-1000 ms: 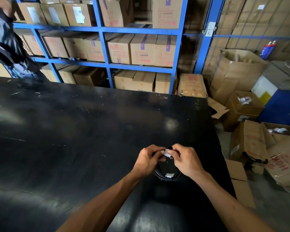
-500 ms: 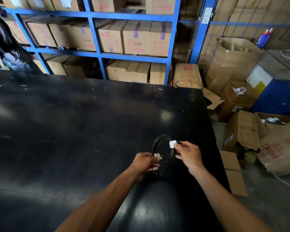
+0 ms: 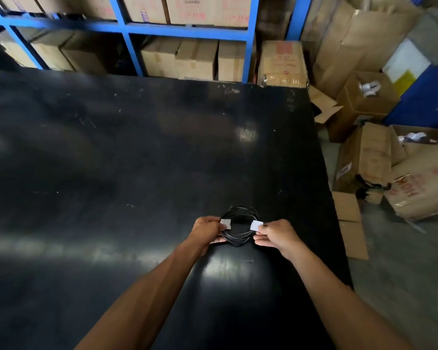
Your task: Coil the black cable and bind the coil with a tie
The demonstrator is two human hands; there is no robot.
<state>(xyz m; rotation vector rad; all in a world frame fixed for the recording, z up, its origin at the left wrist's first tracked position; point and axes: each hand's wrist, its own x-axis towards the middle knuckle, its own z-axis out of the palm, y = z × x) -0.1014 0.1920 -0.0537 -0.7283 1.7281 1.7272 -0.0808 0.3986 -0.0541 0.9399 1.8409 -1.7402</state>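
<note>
A thin black cable [image 3: 240, 215] is wound into a small round coil, held just above the black table [image 3: 111, 160] near its right edge. My left hand [image 3: 206, 231] pinches the coil's left side at a white tab [image 3: 225, 224]. My right hand [image 3: 276, 236] pinches the right side at a second white tab [image 3: 256, 226]. The two hands are apart, with the open ring of the coil between them. Whether the white tabs wrap the strands tightly is too small to tell.
Blue shelving [image 3: 187, 31] with cardboard boxes stands behind the table. Right of the table edge, on the floor, lie several open cardboard boxes [image 3: 364, 104] and flattened cardboard [image 3: 349, 223]. A blue bin [image 3: 420, 97] stands at the far right.
The hands were together over the coil a second ago; they have drawn apart to its opposite sides, each on a white tab. The view has tilted down towards the table.
</note>
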